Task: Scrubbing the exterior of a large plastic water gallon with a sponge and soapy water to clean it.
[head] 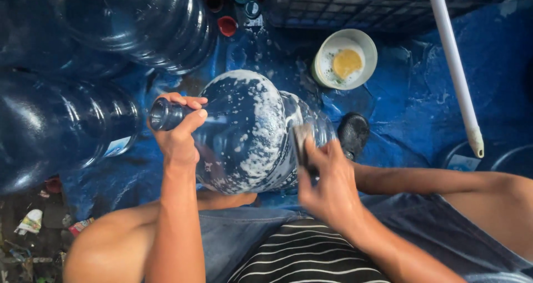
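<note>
On the blue tarp, over the lap | soapy water jug lying sideways, foam exposed | left hand fingers wrapped tight round neck, steadying it | right hand fingers pinched on scrub pad, pressed to jug's side | soap bowl near tarp's far edge.

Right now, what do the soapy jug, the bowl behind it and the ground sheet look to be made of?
Jug: clear blue-tinted hard plastic, glossy; the view passes through its ribbed wall under the foam. Bowl: likely plastic, pale cream, smooth rim, soapy liquid and a yellow sponge inside. Ground sheet: blue plastic tarpaulin, wet, creased and shiny.
</note>
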